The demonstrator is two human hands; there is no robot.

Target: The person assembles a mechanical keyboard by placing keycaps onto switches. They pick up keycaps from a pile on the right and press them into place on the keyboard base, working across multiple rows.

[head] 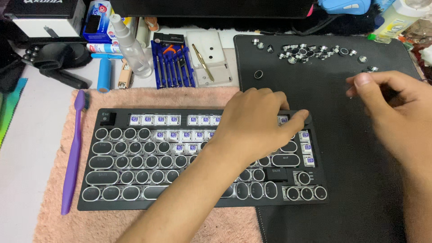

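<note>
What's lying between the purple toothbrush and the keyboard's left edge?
Nothing but bare pink towel. In the head view the purple toothbrush lies on the towel beside the keyboard, apart from it.

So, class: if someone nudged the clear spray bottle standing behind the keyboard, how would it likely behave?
The spray bottle is tall and narrow, so it would probably tip rather than slide. It looks like clear, thin plastic, so likely light. Once down, its round body might roll towards the screwdriver set.
</note>
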